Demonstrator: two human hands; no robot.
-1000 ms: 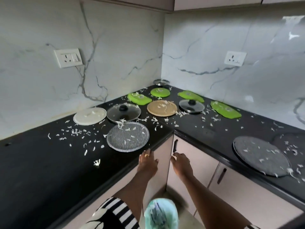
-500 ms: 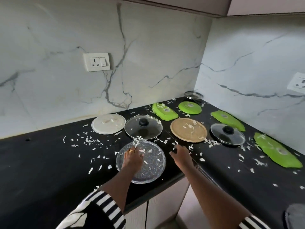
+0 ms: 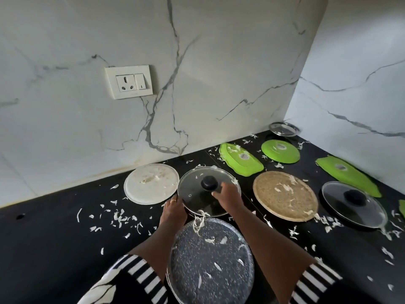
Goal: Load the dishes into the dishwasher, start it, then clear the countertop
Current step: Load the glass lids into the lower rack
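Over at the corner of the black table, both hands have moved on. Half a second ago they were down on and beside the speckled grey plate at the front edge, and a second ago they were lower still, by the cupboard fronts. Now they've reached right past that plate to the glass lid sitting just behind it.

The left hand is at the lid's near-left rim. Its fingertips disappear at the edge, so I can't tell if they're hooked under it or only touching. The right hand sits over the lid with its fingers curled up against the black knob. Most of the knob is still showing, so I can't say whether they've actually clamped on.

The grey plate hasn't budged and now lies between the two forearms. The white plate and tan plate either side of the lid look untouched too.

My read is that the lid is the first pick for the dishwasher, which isn't in view. The pale shreds are scattered all over the table, some of them on the lid, so the clearing job is all still ahead.
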